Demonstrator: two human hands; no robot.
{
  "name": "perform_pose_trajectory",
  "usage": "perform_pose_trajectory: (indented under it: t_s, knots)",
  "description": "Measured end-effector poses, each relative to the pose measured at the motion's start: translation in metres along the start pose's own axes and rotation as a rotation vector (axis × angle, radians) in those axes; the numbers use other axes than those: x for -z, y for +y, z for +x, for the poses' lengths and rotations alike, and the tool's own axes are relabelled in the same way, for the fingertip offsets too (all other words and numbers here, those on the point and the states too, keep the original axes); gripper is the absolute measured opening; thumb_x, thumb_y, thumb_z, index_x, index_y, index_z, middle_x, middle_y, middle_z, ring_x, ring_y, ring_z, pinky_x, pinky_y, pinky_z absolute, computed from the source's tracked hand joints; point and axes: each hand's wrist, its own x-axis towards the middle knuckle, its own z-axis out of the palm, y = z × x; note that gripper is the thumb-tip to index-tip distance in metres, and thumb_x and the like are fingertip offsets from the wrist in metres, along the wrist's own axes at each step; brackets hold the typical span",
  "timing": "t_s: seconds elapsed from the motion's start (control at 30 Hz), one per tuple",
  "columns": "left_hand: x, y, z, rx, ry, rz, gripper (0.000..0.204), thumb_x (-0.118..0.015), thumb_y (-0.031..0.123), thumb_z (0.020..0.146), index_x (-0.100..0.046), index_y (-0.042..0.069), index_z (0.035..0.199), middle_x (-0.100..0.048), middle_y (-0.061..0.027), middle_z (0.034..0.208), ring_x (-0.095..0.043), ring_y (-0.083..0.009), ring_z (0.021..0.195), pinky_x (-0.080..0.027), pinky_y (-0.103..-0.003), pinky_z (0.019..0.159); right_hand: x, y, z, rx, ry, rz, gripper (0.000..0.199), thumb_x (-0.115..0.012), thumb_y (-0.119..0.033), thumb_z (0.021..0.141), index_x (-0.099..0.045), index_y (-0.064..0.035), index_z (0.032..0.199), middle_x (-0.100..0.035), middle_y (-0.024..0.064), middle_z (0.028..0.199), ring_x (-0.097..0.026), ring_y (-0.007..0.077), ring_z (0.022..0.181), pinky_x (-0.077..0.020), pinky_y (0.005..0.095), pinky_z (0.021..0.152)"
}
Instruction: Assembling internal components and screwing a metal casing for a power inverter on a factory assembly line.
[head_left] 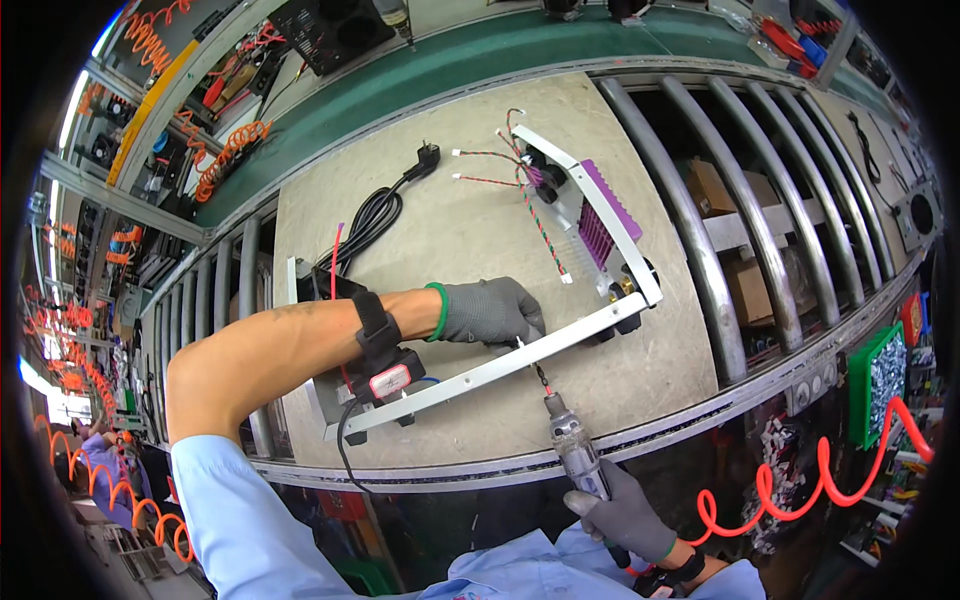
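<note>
My right hand (630,512), in a grey glove, is wrapped round a power screwdriver (577,448) below the board. Its bit points up at the near bar of a white metal frame (470,376), close to that bar. My left hand (490,312), gloved too, is closed just behind the same bar, opposite the bit; whatever its fingers hold is hidden. A purple finned heat sink (607,215) and twisted wires with white plugs (543,228) are on the frame's right side. Under my left forearm is a black part with a red-edged label (392,378).
A black power cord (372,228) lies coiled on the board (450,220). Metal rollers (735,200) flank the board on both sides. A red coiled hose (800,505) hangs at the right, near a green bin of small parts (880,385).
</note>
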Motion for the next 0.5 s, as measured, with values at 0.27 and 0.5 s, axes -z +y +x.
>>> perform_pose_trajectory:
  t_s: [0.27, 0.5]
  knots:
    - [0.001, 0.001, 0.008, 0.066, -0.031, 0.149, 0.021, -0.07, 0.019, 0.087, -0.075, 0.001, 0.096, -0.069, -0.0035, 0.077, -0.06, -0.0105, 0.069, -0.049, -0.028, 0.061, 0.0, 0.001, 0.001, 0.035, -0.023, 0.026, 0.041, -0.078, -0.027, 0.094, -0.055, -0.0039, 0.118, -0.058, 0.0024, 0.071, -0.056, 0.0086, 0.054, -0.0458, 0.0269, 0.048]
    - [0.003, -0.011, 0.017, -0.054, -0.022, 0.277, 0.022, -0.072, 0.022, 0.085, -0.075, 0.001, 0.091, -0.068, -0.0048, 0.075, -0.06, -0.013, 0.067, -0.048, -0.031, 0.059, 0.0, 0.006, 0.004, 0.035, -0.059, 0.039, 0.028, -0.071, -0.024, 0.095, -0.053, -0.0044, 0.107, -0.058, 0.0041, 0.07, -0.057, 0.0112, 0.054, -0.0464, 0.0289, 0.048]
